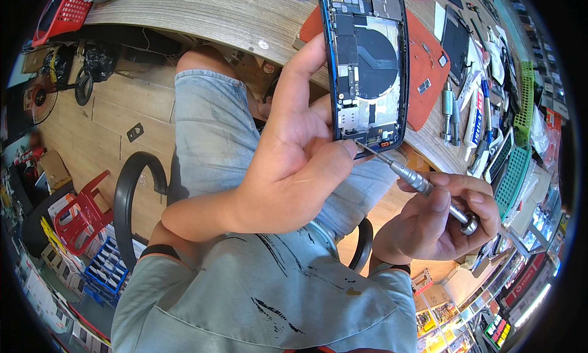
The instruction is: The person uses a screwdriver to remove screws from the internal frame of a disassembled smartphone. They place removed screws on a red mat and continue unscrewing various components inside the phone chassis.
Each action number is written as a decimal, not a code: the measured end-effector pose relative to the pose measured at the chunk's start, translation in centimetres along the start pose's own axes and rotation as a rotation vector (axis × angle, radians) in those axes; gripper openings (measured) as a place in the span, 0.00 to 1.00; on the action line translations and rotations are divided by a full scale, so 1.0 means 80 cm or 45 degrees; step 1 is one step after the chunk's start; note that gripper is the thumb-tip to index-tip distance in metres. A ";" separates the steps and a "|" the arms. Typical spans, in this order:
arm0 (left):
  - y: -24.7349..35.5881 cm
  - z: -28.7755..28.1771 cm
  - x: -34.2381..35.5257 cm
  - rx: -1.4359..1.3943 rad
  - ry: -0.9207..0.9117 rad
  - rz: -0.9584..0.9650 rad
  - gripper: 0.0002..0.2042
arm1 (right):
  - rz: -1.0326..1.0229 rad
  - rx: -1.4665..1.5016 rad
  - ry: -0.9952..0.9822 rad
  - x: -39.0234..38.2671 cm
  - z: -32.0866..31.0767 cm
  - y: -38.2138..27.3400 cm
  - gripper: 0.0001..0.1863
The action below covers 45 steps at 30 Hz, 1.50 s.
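Observation:
An opened smartphone [375,65] with its inner boards and a round dark coil showing is held up over the front edge of the workbench. My left hand [294,163] is closed round it, the thumb pressed at its lower left corner and fingers behind its left side. In my right hand [444,221] a silver precision screwdriver [419,183] is pinched between thumb and fingers. Its thin tip reaches the phone's bottom edge beside my left thumb. Whether the tip sits in a screw is too small to tell.
On the wooden bench [184,13] lies an orange-red mat [422,93] with small parts. To its right are screwdrivers [451,111], a white tube [474,120], a dark phone panel [454,44] and green baskets [513,175]. A red basket [67,13] stands at the far left.

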<state>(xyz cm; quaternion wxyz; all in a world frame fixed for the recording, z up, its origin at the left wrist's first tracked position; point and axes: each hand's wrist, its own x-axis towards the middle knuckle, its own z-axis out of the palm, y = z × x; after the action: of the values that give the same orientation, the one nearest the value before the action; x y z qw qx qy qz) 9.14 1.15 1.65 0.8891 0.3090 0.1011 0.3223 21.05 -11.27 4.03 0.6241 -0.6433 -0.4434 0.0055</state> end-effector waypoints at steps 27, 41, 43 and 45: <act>-0.004 -0.001 0.000 0.019 0.004 0.018 0.43 | 0.041 0.017 0.011 -0.004 -0.001 0.001 0.22; -0.004 0.000 -0.002 0.020 0.007 0.038 0.44 | 0.065 0.033 0.036 -0.004 0.003 -0.003 0.22; -0.004 -0.001 -0.002 0.036 0.003 0.042 0.44 | 0.066 0.048 0.047 -0.004 0.004 -0.003 0.22; -0.003 -0.001 -0.001 0.078 -0.008 0.041 0.43 | 0.063 0.052 0.041 -0.005 0.003 -0.002 0.22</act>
<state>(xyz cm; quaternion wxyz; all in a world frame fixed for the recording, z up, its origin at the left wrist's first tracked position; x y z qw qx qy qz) 9.13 0.99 1.41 0.8743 0.3386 0.1030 0.3321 20.61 -11.30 3.88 0.6437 -0.6414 -0.4171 0.0197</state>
